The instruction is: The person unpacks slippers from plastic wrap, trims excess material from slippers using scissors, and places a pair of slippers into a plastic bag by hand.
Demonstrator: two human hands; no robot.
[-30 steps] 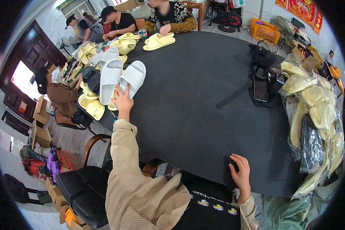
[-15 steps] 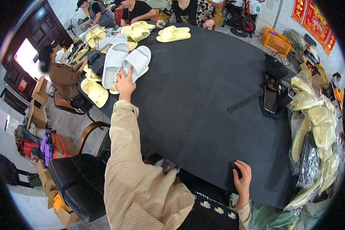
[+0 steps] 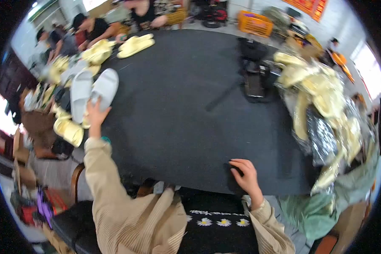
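My left hand (image 3: 98, 115) reaches to the left side of the table and touches the heel end of a light grey slipper (image 3: 105, 88). Its fingers look spread on the sole, though blur softens them. Close against that slipper lies a second grey slipper (image 3: 81, 96). Pale yellow slippers (image 3: 68, 132) sit beside and partly under the pair. At the table's near edge rests my right hand (image 3: 246, 176), its fingers loosely bent, thumb apart, holding nothing.
The large dark table (image 3: 169, 114) carries a yellow slipper pair (image 3: 135, 45) at the far side. On the right are a phone (image 3: 254, 86), black bags and a heap of plastic-wrapped yellow slippers (image 3: 321, 91). Several people sit around the far and left sides. An orange crate (image 3: 255, 24) stands behind.
The view has swung to the right, so the slippers and table appear further left. My left hand stays at the grey slipper's heel. My right hand remains at the near edge.
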